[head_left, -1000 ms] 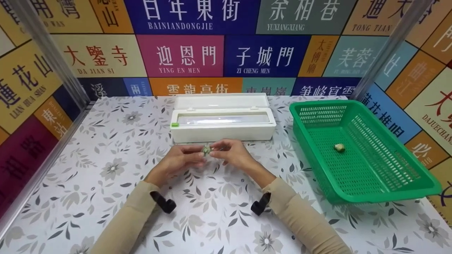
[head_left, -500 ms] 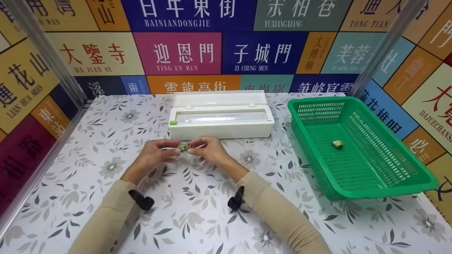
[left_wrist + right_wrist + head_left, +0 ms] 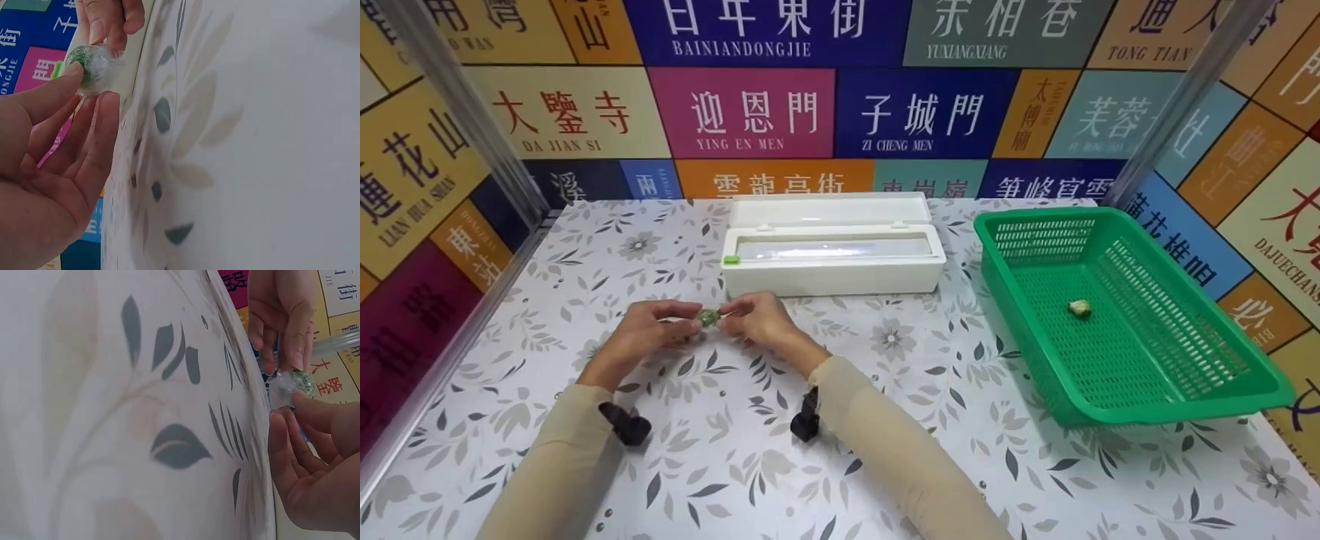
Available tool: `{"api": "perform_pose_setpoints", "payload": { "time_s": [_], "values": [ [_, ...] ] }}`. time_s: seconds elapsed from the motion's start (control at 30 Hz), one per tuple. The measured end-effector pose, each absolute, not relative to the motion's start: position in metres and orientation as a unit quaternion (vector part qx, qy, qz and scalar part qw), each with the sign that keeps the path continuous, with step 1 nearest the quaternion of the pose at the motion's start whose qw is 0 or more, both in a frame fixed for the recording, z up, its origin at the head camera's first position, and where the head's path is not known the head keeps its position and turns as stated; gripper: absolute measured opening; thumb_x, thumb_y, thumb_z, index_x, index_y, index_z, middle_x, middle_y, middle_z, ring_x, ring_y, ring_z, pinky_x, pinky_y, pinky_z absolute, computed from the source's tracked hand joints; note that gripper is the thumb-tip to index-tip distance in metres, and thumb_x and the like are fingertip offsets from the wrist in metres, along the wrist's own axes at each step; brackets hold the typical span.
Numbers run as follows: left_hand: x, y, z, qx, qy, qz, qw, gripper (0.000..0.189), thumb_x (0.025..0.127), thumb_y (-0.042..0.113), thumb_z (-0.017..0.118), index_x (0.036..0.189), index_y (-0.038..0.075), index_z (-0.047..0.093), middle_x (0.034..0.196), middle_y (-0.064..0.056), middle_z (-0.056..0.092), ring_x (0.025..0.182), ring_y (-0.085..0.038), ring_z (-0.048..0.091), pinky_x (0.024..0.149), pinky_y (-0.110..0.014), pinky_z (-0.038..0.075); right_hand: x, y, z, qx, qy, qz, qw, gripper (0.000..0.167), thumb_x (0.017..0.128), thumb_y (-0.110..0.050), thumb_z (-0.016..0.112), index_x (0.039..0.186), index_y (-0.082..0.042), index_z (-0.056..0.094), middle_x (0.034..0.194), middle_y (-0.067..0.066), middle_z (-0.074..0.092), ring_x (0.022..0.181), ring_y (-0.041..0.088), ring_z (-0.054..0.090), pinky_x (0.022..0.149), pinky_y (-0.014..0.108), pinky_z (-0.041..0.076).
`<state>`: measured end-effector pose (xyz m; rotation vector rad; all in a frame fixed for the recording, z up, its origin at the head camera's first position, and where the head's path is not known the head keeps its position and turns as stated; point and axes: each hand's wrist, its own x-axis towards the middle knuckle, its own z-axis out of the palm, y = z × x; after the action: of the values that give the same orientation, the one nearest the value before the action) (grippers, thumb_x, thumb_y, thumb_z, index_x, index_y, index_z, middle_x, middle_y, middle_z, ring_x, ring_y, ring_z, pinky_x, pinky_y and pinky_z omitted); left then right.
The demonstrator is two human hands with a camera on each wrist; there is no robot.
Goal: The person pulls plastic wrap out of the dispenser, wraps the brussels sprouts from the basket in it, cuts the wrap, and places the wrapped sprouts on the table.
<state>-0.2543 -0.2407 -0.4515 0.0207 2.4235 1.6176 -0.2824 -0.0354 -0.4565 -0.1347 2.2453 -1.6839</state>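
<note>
Between both hands is a small green ball [image 3: 709, 318] wrapped in clear cling film, over the left part of the table. My left hand [image 3: 641, 330] pinches it between thumb and fingers from the left. From the other side my right hand [image 3: 765, 321] holds it with its thumb and fingertips. In the left wrist view, crumpled film [image 3: 104, 64] bunches out on one side of the green part. The right wrist view shows the same wrapped ball [image 3: 292, 385] among the fingertips of both hands.
A white cling film dispenser [image 3: 832, 279] with its lid raised stands at the back middle, just beyond the right hand. On the right sits a green perforated basket [image 3: 1035, 352] with one small pale-green vegetable piece [image 3: 1080, 308] inside. Flowered cloth covers the table; printed walls enclose it.
Both hands have moved left together with the film-wrapped green ball, from in front of the dispenser's middle to past its left end. Basket and dispenser stay put.
</note>
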Motion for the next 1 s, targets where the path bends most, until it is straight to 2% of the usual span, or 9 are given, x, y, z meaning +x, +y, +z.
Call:
{"api": "perform_pose_setpoints", "payload": {
  "time_s": [0.17,0.33,0.5,0.67,0.87,1.0],
  "values": [
    [-0.256,-0.252,-0.458,0.007,0.832,0.542,0.116,0.048,0.092,0.018,0.073,0.134,-0.003,0.06,0.118,-0.019,0.072,0.088,-0.013,0.073,0.077,-0.027,0.064,-0.281,-0.052,-0.457,-0.015,0.801,-0.574,0.167,0.016,0.082,-0.01,0.082,0.097,-0.015,0.079,0.079,-0.001,0.074,0.062,0.009,0.062,0.047,0.022,0.051],
    [-0.255,-0.263,-0.457,0.003,0.849,0.516,0.112,0.044,0.092,0.016,0.073,0.131,-0.002,0.063,0.121,-0.021,0.071,0.088,-0.01,0.072,0.076,-0.027,0.064,-0.279,-0.063,-0.458,-0.023,0.814,-0.555,0.17,0.013,0.083,-0.011,0.082,0.095,-0.015,0.08,0.069,-0.002,0.069,0.06,0.011,0.06,0.045,0.021,0.049],
    [-0.254,-0.275,-0.454,0.001,0.846,0.52,0.118,0.047,0.092,0.02,0.074,0.132,0.0,0.062,0.122,-0.019,0.071,0.092,-0.013,0.073,0.079,-0.028,0.064,-0.277,-0.071,-0.456,-0.034,0.808,-0.564,0.168,0.013,0.084,-0.01,0.08,0.096,-0.014,0.079,0.074,0.002,0.073,0.059,0.013,0.061,0.045,0.021,0.049],
    [-0.252,-0.286,-0.455,0.002,0.836,0.535,0.125,0.05,0.092,0.017,0.074,0.135,-0.003,0.059,0.127,-0.018,0.068,0.092,-0.01,0.072,0.081,-0.028,0.064,-0.274,-0.079,-0.459,-0.051,0.798,-0.572,0.181,0.018,0.086,-0.009,0.078,0.103,-0.014,0.078,0.081,0.005,0.077,0.057,0.013,0.061,0.043,0.022,0.049],
    [-0.252,-0.29,-0.461,-0.006,0.831,0.545,0.114,0.052,0.092,0.018,0.074,0.135,-0.005,0.058,0.125,-0.013,0.07,0.088,-0.004,0.071,0.079,-0.025,0.064,-0.27,-0.088,-0.459,-0.03,0.803,-0.569,0.172,0.017,0.087,-0.008,0.078,0.103,-0.013,0.078,0.078,0.0,0.075,0.054,0.012,0.06,0.04,0.021,0.047],
    [-0.251,-0.289,-0.462,-0.01,0.836,0.537,0.111,0.052,0.091,0.021,0.075,0.133,-0.005,0.06,0.122,-0.013,0.071,0.086,-0.004,0.071,0.076,-0.025,0.064,-0.269,-0.09,-0.46,-0.032,0.806,-0.568,0.165,0.017,0.088,-0.008,0.076,0.104,-0.011,0.077,0.074,-0.001,0.073,0.053,0.012,0.059,0.04,0.021,0.047]
  ]
}}
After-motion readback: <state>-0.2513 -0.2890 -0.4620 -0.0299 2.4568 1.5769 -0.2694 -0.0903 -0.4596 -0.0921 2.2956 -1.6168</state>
